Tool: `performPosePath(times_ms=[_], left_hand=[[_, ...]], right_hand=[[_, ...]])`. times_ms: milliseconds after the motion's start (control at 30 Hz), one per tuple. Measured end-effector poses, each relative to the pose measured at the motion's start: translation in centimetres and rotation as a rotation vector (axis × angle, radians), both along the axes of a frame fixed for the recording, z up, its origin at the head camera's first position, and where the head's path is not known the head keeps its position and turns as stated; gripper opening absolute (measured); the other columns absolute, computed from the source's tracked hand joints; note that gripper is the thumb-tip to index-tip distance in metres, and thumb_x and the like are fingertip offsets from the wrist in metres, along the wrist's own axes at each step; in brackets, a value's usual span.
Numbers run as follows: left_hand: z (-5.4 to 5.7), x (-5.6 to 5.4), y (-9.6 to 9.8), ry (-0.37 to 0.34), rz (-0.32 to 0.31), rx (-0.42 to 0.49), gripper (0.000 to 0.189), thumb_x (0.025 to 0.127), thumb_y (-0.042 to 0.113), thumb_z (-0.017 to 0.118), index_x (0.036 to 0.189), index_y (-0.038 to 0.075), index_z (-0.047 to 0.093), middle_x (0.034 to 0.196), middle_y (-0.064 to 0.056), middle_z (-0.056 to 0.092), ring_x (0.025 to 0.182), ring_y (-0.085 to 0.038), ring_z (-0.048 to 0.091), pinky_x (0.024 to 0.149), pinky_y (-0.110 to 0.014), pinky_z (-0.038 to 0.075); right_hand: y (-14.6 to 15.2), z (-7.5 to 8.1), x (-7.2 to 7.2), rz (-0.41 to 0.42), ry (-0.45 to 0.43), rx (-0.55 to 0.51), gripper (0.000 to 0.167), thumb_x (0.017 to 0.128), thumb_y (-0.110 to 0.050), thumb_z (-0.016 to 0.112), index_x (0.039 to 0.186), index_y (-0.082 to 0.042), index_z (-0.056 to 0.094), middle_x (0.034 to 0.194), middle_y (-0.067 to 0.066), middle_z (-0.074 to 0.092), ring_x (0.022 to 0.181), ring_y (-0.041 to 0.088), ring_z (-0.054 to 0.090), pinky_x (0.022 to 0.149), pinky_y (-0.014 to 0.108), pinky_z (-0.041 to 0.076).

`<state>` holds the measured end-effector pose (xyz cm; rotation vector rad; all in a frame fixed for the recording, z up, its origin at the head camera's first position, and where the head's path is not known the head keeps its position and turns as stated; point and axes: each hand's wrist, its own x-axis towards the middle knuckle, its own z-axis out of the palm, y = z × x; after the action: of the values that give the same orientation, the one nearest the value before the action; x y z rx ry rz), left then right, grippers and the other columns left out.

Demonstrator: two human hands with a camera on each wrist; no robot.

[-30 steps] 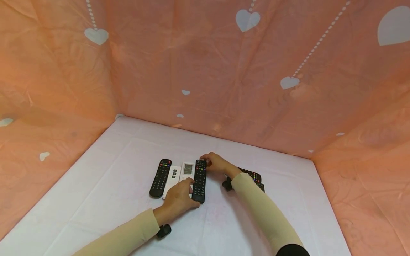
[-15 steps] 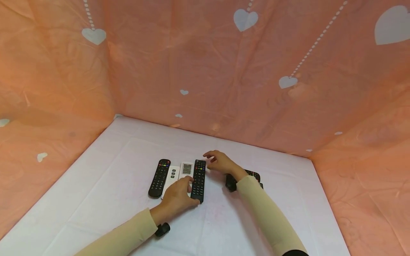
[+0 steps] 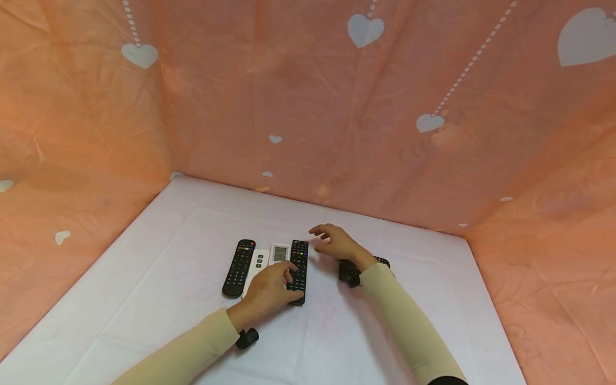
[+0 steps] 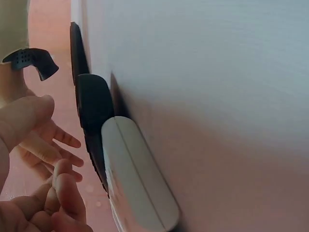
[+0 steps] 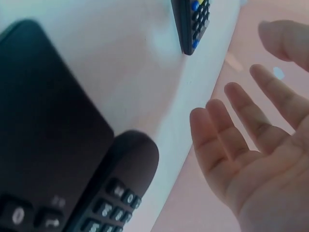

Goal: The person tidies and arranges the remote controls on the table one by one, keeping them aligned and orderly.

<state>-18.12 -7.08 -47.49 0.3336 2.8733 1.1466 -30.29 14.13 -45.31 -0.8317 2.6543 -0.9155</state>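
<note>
Side by side on the table lie a black remote control (image 3: pixel 239 267), a white remote with three grey buttons (image 3: pixel 257 264), a white remote with a small screen (image 3: pixel 280 253) and another black remote (image 3: pixel 299 258). Over the last two hovers my left hand (image 3: pixel 269 286), thumb and fingers spread apart; in the left wrist view its fingers (image 4: pixel 67 188) are clear of the remotes. My right hand (image 3: pixel 340 244) hangs off the far right end of the row, fingers loosely extended, holding nothing. The left hand covers the lower parts of the white remotes.
More black remotes lie at the right, partly hidden by the right forearm; the right wrist view shows a broad one (image 5: pixel 48 111) beside a rounded one (image 5: pixel 133 164). Orange heart-patterned cloth (image 3: pixel 313 107) walls in the white table (image 3: pixel 212 224).
My right hand has left the top of the right-hand black remote and moved away to the right. The left hand's thumb has lifted from that remote's near end.
</note>
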Motion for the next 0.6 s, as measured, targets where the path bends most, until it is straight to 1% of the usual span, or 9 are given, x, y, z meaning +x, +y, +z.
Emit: performPosePath(times_ms=[167,300,467,600], left_hand=[[0.4,-0.5,0.7,0.004,-0.01,0.027,0.049,0.068,0.032,0.086,0.109,0.015,0.065,0.082,0.008,0.065,0.074,-0.007,0.057,0.066,-0.027,0.046],[0.8,-0.9,1.4,0.014,-0.04,0.054,0.05,0.068,0.031,0.085,0.111,0.013,0.065,0.087,0.005,0.067,0.078,-0.009,0.059,0.07,-0.029,0.048],[1.3,-1.3,2.3,0.004,-0.089,0.102,0.052,0.071,0.029,0.083,0.116,0.01,0.064,0.096,-0.001,0.07,0.077,-0.01,0.061,0.067,-0.028,0.048],[1.6,-1.6,3.0,0.019,-0.119,0.104,0.052,0.073,0.029,0.083,0.118,0.011,0.063,0.1,-0.005,0.071,0.077,-0.01,0.061,0.065,-0.027,0.048]], right_hand=[[0.7,0.3,0.1,-0.03,-0.006,-0.01,0.045,0.087,-0.01,0.065,0.131,-0.004,0.056,0.131,0.018,0.056,0.115,0.037,0.058,0.091,0.043,0.052],[1.3,0.7,0.3,-0.056,-0.009,-0.018,0.044,0.089,-0.011,0.065,0.131,-0.004,0.056,0.13,0.019,0.056,0.115,0.039,0.057,0.091,0.046,0.052],[2.0,0.9,0.5,-0.067,0.007,-0.021,0.043,0.089,-0.011,0.065,0.13,-0.003,0.057,0.129,0.02,0.057,0.113,0.04,0.058,0.092,0.047,0.051],[2.8,0.9,0.8,-0.079,0.011,-0.028,0.042,0.088,-0.011,0.065,0.129,-0.002,0.057,0.128,0.022,0.058,0.112,0.041,0.059,0.093,0.047,0.051]])
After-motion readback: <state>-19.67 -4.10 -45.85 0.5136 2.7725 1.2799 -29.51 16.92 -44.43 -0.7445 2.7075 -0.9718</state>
